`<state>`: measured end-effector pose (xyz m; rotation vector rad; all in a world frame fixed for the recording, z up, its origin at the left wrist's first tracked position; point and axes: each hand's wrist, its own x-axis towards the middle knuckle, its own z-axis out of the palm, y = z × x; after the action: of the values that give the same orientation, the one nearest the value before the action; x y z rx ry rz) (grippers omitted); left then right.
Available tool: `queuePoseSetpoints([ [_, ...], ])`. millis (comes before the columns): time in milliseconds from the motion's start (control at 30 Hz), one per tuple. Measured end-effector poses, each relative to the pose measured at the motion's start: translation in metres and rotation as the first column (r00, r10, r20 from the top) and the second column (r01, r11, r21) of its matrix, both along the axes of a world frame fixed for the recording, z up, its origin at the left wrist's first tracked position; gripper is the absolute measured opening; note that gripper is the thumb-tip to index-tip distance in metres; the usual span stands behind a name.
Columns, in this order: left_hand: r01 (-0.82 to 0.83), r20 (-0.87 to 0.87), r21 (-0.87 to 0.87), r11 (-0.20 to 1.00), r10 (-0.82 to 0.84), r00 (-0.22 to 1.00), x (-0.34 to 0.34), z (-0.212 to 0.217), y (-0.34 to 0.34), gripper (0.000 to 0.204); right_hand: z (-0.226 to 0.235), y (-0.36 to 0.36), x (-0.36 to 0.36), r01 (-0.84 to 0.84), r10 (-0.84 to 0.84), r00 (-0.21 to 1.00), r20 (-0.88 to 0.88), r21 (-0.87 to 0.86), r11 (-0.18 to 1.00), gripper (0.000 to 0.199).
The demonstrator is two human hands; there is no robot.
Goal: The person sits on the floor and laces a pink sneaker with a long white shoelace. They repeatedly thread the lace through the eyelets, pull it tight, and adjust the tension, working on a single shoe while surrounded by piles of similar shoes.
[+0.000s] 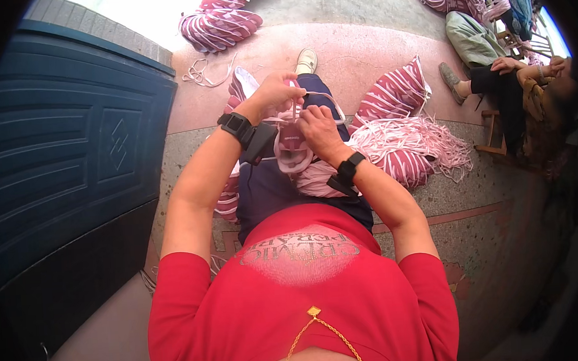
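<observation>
A pink shoe point(293, 155) rests over my lap, its padded collar turned toward me. My left hand point(276, 95) is closed at its far end, pinching a pale pink shoelace point(327, 96) that loops out to the right. Just to the right of the shoe's tongue, my right hand point(322, 131) has its fingers bent and pressed together at the lacing. What those fingertips hold is hidden behind the knuckles. Beneath and beside the shoe lies a bundle of pale pink laces point(419, 139), spread over my right thigh and beyond.
Stacked pink-and-white shoe uppers point(393, 95) lie to the right, with another stack point(220, 27) on the floor ahead. A dark blue door point(75, 140) stands at left. Another person point(528, 93) sits at far right near a wooden stool point(492, 131). Loose laces point(206, 73) lie ahead left.
</observation>
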<state>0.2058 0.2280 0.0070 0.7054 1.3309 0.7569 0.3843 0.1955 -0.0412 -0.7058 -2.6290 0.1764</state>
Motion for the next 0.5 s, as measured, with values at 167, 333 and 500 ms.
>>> queuePoseSetpoints([
  [167,-0.065,-0.003,-0.231,0.971,0.066,0.998,0.014,-0.015,-0.003,0.022,0.144,0.034,0.025,-0.182,-0.235,0.624,-0.745,-0.43,0.884,0.022],
  [333,0.541,-0.775,0.076,0.838,-0.292,0.56,0.024,-0.015,-0.017,0.036,0.315,0.065,0.123,-0.473,-0.128,0.117,-0.985,-0.169,0.865,0.021],
  [500,0.544,-0.87,0.115,0.831,-0.179,0.459,-0.015,-0.021,-0.046,0.035,0.233,0.081,0.117,-0.368,-0.54,0.21,-0.815,-0.578,0.729,0.019],
])
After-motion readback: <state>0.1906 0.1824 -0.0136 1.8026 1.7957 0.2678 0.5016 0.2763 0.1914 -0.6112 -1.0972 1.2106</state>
